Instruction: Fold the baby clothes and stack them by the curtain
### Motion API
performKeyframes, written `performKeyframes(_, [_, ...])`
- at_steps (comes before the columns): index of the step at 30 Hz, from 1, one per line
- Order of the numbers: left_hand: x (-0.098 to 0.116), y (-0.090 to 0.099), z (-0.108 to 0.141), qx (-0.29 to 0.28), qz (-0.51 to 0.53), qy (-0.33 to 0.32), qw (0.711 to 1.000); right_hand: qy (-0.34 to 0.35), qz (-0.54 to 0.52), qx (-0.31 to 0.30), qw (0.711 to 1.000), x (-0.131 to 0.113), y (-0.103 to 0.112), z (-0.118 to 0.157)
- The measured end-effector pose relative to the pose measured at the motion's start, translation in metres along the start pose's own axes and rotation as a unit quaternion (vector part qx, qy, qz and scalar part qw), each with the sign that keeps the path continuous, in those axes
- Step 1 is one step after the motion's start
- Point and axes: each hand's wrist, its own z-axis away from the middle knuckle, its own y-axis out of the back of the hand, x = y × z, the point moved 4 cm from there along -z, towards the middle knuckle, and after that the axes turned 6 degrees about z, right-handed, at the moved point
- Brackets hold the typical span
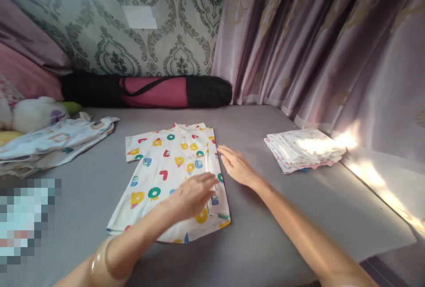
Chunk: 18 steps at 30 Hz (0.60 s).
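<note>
A small white short-sleeved shirt (156,156) with colourful letter prints lies spread on the grey bed sheet, its collar pointing away from me. Its left sleeve sticks out, while the right side is folded inward along a straight edge. Over the lower right part of the shirt is my left hand (194,195), fingers stretched out and holding nothing; whether it presses on the cloth I cannot tell. Beside the folded right edge, my right hand (237,166) is open, fingertips at the shirt's upper side. A bangle (99,265) circles my left forearm.
A stack of folded clothes (303,149) sits to the right, near the curtain (282,34). Loose clothes (63,138) and a white plush toy (35,114) lie at the left. Along the back wall rests a long black and maroon bag (152,92). The lower left corner is pixelated.
</note>
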Motion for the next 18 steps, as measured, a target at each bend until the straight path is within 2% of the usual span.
performKeyframes(2, [0.025, -0.014, 0.014, -0.025, -0.015, -0.025, 0.999, -0.005, 0.062, -0.042, 0.997, 0.006, -0.018, -0.03])
performKeyframes(4, [0.038, -0.022, 0.023, -0.026, -0.03, -0.025, 0.999, -0.002, 0.105, -0.077, 0.992, 0.005, -0.034, -0.057])
performKeyframes(7, [0.039, -0.027, 0.031, -0.018, -0.047, -0.011, 0.999, -0.011, 0.142, -0.091, 0.986, 0.0, -0.051, -0.092])
performKeyframes(10, [0.033, -0.031, 0.036, -0.008, -0.061, -0.003, 0.998, -0.033, 0.161, -0.062, 0.984, -0.002, -0.06, -0.119])
performKeyframes(13, [0.029, -0.035, 0.038, -0.002, -0.068, -0.01, 0.998, -0.067, 0.169, -0.056, 0.982, 0.005, -0.07, -0.133])
performKeyframes(18, [0.028, -0.035, 0.04, 0.001, -0.064, -0.024, 0.998, -0.089, 0.169, -0.076, 0.979, 0.018, -0.086, -0.137])
